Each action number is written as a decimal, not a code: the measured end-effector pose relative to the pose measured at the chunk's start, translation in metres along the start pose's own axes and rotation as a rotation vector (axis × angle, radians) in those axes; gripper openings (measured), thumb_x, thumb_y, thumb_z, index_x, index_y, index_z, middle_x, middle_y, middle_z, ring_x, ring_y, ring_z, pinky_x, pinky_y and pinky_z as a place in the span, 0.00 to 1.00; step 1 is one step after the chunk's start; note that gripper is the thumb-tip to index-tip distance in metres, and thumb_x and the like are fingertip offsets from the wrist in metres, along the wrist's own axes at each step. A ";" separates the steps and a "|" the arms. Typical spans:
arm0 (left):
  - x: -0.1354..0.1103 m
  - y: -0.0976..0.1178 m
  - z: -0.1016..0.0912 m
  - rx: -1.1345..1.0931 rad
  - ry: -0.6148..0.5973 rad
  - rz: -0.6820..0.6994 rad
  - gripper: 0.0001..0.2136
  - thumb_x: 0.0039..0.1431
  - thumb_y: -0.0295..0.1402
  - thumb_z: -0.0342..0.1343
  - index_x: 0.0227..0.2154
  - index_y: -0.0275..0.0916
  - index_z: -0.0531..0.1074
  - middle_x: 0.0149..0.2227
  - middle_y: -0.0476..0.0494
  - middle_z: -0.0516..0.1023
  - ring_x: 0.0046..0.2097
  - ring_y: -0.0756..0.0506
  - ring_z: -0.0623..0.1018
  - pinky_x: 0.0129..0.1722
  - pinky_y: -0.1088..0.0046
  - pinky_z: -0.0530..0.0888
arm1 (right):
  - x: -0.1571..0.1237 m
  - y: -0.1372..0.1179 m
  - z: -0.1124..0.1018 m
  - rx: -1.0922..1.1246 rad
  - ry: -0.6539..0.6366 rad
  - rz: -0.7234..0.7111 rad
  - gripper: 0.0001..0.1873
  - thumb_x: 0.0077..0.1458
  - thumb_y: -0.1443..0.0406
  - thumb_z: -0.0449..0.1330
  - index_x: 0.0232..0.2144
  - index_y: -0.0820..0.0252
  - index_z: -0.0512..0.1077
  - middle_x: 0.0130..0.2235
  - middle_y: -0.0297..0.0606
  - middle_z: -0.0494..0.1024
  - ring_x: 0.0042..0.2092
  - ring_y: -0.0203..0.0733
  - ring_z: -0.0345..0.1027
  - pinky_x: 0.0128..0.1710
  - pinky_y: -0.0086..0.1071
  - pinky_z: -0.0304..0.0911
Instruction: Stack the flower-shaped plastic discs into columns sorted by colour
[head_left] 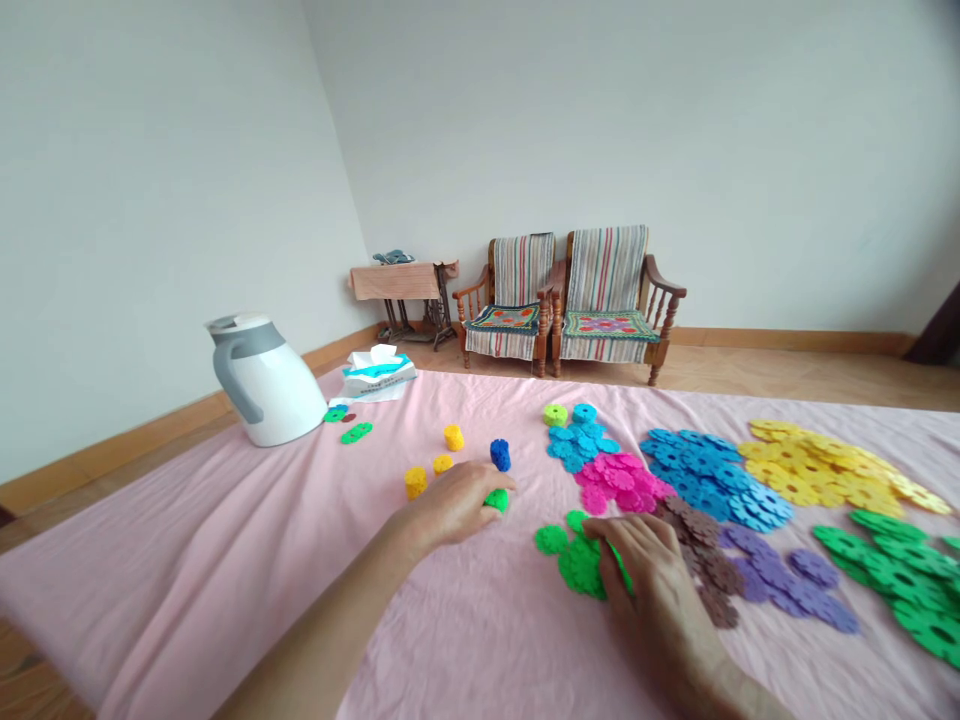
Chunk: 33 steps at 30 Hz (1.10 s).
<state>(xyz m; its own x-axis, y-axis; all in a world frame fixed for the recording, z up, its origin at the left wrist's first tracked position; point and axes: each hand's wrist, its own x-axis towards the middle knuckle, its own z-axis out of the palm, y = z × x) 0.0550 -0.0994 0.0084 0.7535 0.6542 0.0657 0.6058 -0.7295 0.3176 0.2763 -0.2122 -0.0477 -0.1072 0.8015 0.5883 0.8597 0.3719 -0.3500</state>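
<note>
My left hand (466, 497) is closed on a small stack of green snowflake discs (496, 500), held low over the pink cloth. My right hand (645, 565) reaches into a loose pile of green snowflake discs (580, 566), its thumb and fingers pinched around a green disc (622, 568); the fingers partly hide it. Beyond my left hand stands a dark blue stack of discs (500, 455). Yellow stacks (415, 483) are grouped to its left. Magenta discs (619, 482) and brown discs (697, 545) lie close to my right hand.
Piles of blue discs (694, 470), yellow discs (832, 465), purple discs (787, 575) and larger green discs (900, 580) spread over the right side. A white jug (281, 390) and a tissue box (379, 374) stand at the left. Two wooden chairs (607, 290) are behind the pink-covered surface.
</note>
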 end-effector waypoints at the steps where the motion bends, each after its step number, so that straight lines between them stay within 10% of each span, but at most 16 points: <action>1: -0.001 0.001 -0.001 -0.002 0.004 0.014 0.18 0.48 0.22 0.54 0.42 0.44 0.71 0.44 0.47 0.74 0.46 0.44 0.71 0.47 0.71 0.66 | 0.000 0.000 0.000 0.002 0.000 0.000 0.10 0.57 0.70 0.51 0.40 0.57 0.68 0.34 0.34 0.76 0.37 0.39 0.68 0.44 0.39 0.53; 23: 0.002 -0.001 0.008 0.037 0.002 0.068 0.10 0.48 0.19 0.52 0.32 0.40 0.70 0.37 0.47 0.70 0.44 0.46 0.70 0.44 0.73 0.66 | -0.002 0.005 0.005 0.032 -0.037 0.008 0.10 0.57 0.70 0.51 0.41 0.56 0.68 0.34 0.34 0.75 0.37 0.40 0.66 0.43 0.38 0.53; 33: -0.005 -0.001 0.002 0.029 0.062 -0.031 0.21 0.47 0.22 0.56 0.46 0.42 0.68 0.47 0.43 0.70 0.50 0.43 0.69 0.50 0.69 0.65 | -0.001 0.002 0.002 0.012 -0.019 0.021 0.10 0.57 0.69 0.51 0.40 0.56 0.68 0.34 0.34 0.76 0.39 0.41 0.66 0.43 0.39 0.53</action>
<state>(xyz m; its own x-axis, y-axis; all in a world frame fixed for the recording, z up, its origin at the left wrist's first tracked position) 0.0515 -0.1026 0.0060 0.7175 0.6870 0.1152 0.6362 -0.7136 0.2932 0.2768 -0.2118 -0.0505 -0.0991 0.8177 0.5671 0.8557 0.3609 -0.3708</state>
